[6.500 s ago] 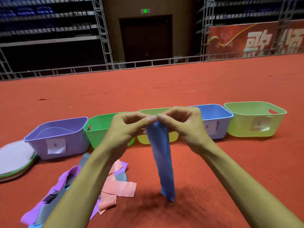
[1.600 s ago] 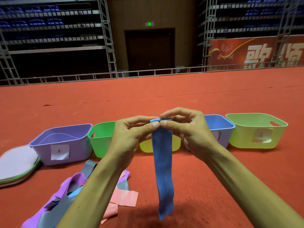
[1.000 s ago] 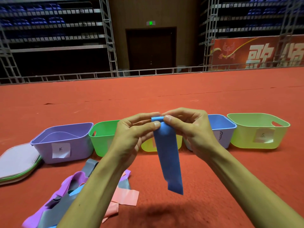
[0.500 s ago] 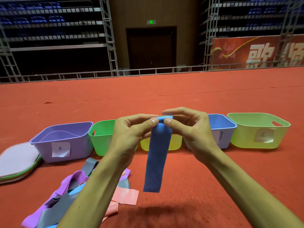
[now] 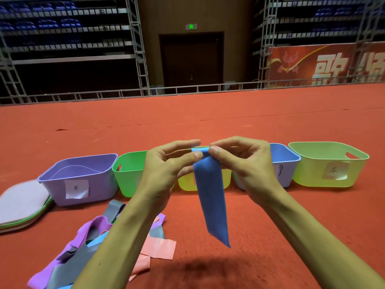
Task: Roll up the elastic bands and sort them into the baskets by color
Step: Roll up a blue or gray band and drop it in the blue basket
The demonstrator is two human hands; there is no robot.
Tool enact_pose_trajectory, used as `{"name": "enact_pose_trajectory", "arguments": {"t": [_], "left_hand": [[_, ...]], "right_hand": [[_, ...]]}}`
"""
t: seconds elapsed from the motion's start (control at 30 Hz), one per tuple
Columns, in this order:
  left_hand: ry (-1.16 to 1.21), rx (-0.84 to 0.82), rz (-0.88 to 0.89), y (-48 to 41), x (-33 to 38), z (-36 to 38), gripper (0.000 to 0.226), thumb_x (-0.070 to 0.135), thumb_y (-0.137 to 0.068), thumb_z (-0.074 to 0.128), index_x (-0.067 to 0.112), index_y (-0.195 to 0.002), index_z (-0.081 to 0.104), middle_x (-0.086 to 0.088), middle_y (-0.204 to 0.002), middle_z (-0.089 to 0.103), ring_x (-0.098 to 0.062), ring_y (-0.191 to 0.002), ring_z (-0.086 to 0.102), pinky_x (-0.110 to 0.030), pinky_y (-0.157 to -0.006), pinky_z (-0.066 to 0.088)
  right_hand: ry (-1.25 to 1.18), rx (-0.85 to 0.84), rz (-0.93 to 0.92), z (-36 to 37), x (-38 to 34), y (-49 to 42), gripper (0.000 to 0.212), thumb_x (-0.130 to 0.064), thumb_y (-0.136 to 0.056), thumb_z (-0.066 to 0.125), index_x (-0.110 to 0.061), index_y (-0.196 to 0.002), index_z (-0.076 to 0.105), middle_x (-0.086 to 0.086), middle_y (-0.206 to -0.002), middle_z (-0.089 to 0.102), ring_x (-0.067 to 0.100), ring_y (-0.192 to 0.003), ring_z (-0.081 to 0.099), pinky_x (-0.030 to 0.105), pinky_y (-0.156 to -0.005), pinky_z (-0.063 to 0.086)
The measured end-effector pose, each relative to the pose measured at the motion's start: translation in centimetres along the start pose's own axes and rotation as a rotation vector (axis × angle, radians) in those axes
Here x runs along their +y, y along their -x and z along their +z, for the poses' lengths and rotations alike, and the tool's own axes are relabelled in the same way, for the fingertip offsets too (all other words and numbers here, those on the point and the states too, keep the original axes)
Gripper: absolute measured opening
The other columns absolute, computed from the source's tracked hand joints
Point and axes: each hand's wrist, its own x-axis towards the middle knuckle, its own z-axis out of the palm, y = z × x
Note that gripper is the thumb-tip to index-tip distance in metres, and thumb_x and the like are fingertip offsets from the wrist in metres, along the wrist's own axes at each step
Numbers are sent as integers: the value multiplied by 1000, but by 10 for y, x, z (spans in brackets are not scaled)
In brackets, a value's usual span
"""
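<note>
A blue elastic band (image 5: 211,197) hangs in front of me, its top end wound into a small roll. My left hand (image 5: 164,174) and my right hand (image 5: 245,163) pinch that roll from either side between thumb and fingers. The free tail dangles above the red carpet. Behind the hands stands a row of baskets: purple (image 5: 81,180), green (image 5: 129,174), yellow (image 5: 226,182), blue (image 5: 285,163) and yellow-green (image 5: 329,165). A heap of loose bands lies at lower left, with purple (image 5: 91,232), grey (image 5: 70,265) and pink (image 5: 158,247) ones showing.
A stack of flat oval lids or mats (image 5: 20,203) lies left of the purple basket. Red carpet (image 5: 208,117) stretches back to a metal rail (image 5: 187,88), with bleachers and a dark door behind it.
The roll at the top of the blue band has grown and the hanging tail has got shorter, swinging from side to side. Both hands stay at the same height.
</note>
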Motion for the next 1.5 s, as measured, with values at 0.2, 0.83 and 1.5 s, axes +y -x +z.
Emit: {"name": "enact_pose_trajectory", "arguments": {"t": [0.2, 0.83, 1.5], "left_hand": [[-71, -20, 9, 0, 1, 1, 34, 27, -74, 77, 2, -97, 79, -15, -97, 79, -21, -90, 74, -25, -74, 58], [-42, -27, 45, 1, -1, -1, 35, 13, -71, 86, 7, -104, 78, -14, -103, 79, -20, -98, 75, -25, -80, 57], [-101, -74, 101, 0, -5, 0, 31, 11, -71, 81, 10, -102, 78, -13, -100, 79, -22, -96, 75, -28, -86, 56]], "right_hand": [[-34, -10, -1, -1, 1, 3, 9, 2, -84, 76, 1, -93, 77, 20, -90, 78, 30, -85, 76, 44, -79, 63], [-49, -22, 64, -1, 1, 3, 13, -3, -88, 73, 4, -99, 76, 19, -94, 78, 26, -85, 75, 38, -74, 62], [-38, -10, 118, -1, 7, 8, 26, -23, -82, 75, -1, -96, 79, 11, -96, 79, 21, -86, 73, 41, -73, 59]]}}
